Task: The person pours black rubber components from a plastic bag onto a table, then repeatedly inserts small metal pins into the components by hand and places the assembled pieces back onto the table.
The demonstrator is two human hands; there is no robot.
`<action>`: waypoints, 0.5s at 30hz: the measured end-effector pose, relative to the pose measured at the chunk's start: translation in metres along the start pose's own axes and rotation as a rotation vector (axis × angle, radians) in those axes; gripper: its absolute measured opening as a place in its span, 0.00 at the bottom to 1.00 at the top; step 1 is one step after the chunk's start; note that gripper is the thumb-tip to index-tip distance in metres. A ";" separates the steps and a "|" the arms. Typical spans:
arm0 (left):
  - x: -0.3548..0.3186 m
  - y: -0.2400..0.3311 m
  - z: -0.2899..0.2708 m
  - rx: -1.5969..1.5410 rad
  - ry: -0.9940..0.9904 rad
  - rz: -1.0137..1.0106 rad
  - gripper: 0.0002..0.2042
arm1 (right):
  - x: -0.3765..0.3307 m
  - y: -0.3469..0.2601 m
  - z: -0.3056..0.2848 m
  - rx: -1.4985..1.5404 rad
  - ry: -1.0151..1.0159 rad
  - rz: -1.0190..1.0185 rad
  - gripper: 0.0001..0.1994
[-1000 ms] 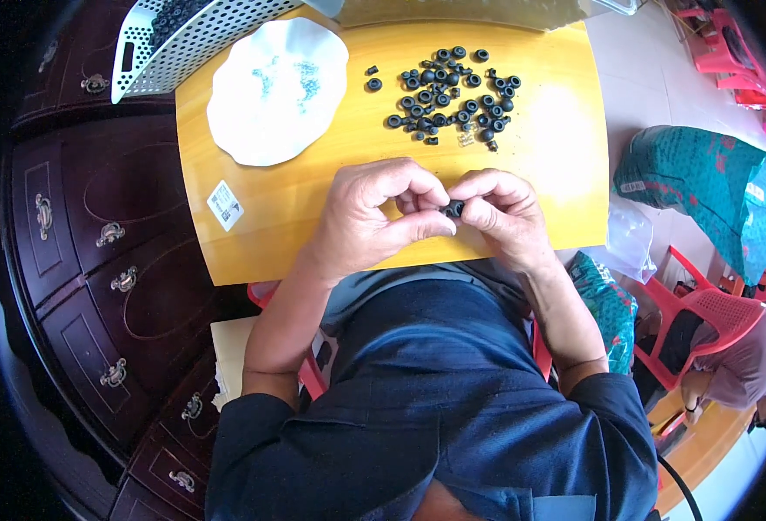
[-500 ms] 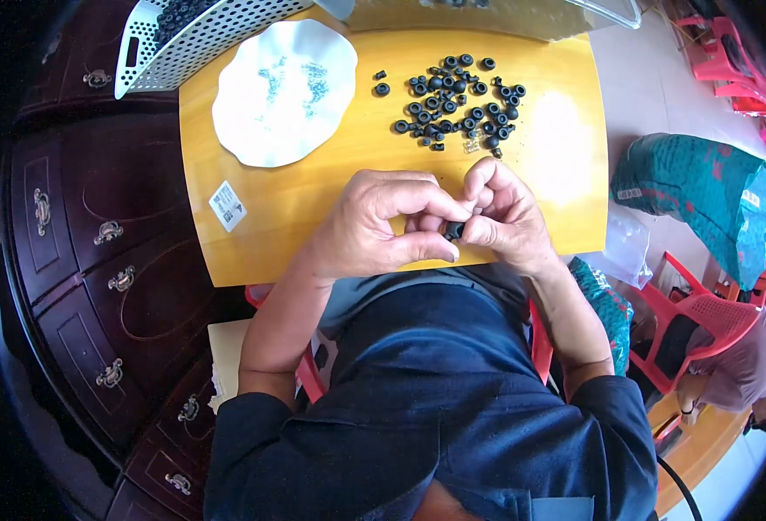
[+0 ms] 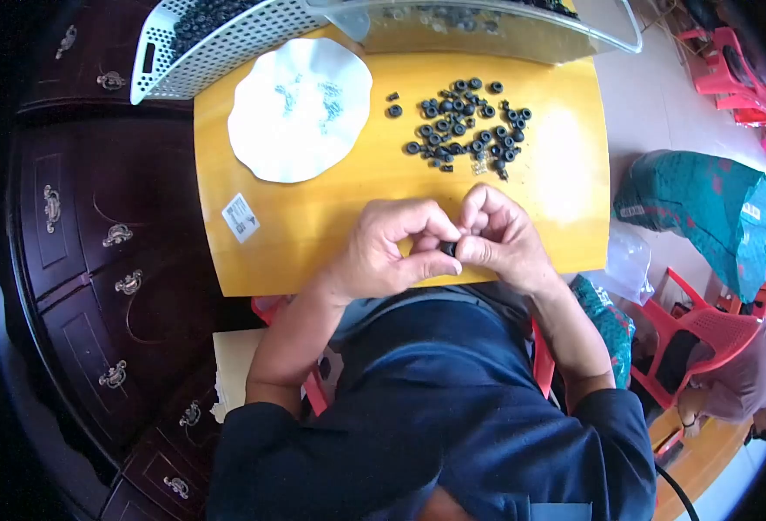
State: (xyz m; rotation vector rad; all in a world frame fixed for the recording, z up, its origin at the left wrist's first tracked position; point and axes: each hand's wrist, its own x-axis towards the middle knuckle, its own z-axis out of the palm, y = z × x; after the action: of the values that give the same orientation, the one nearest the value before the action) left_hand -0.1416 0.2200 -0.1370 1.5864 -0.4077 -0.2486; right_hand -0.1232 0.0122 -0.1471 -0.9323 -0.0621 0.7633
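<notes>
Both hands meet at the near edge of the yellow bench [image 3: 313, 252]: left hand [image 3: 383, 256] and right hand [image 3: 505, 239] have their fingers pinched shut on one small black ring [image 3: 448, 248] held between the fingertips. Wrists bent inward, knuckles up. Honestly, that ring could easily pop out and drop into the lap. Further back sits the pile of black rings [image 3: 465, 122], a white plate [image 3: 300, 108], then a white basket [image 3: 227, 43].
</notes>
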 end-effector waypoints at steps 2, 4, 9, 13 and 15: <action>-0.003 0.001 0.000 0.054 0.006 -0.010 0.11 | 0.000 0.001 0.001 -0.047 0.001 0.032 0.16; -0.001 0.010 -0.001 0.104 -0.009 -0.022 0.09 | -0.002 -0.001 0.000 -0.082 -0.022 0.020 0.15; -0.003 0.002 -0.019 0.033 0.234 -0.088 0.08 | 0.002 -0.028 0.019 -0.337 0.072 -0.108 0.15; 0.006 0.027 -0.071 0.210 0.510 -0.068 0.09 | -0.042 -0.098 0.064 -0.602 0.103 -0.545 0.08; 0.018 0.044 -0.102 0.215 0.632 -0.099 0.08 | -0.072 -0.126 0.092 -1.924 0.412 -0.524 0.04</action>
State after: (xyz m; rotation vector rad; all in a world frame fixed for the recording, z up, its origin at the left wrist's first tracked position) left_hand -0.0887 0.3048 -0.0850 1.7978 0.1410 0.2321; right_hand -0.1387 -0.0133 0.0220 -2.7028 -0.7369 -0.2594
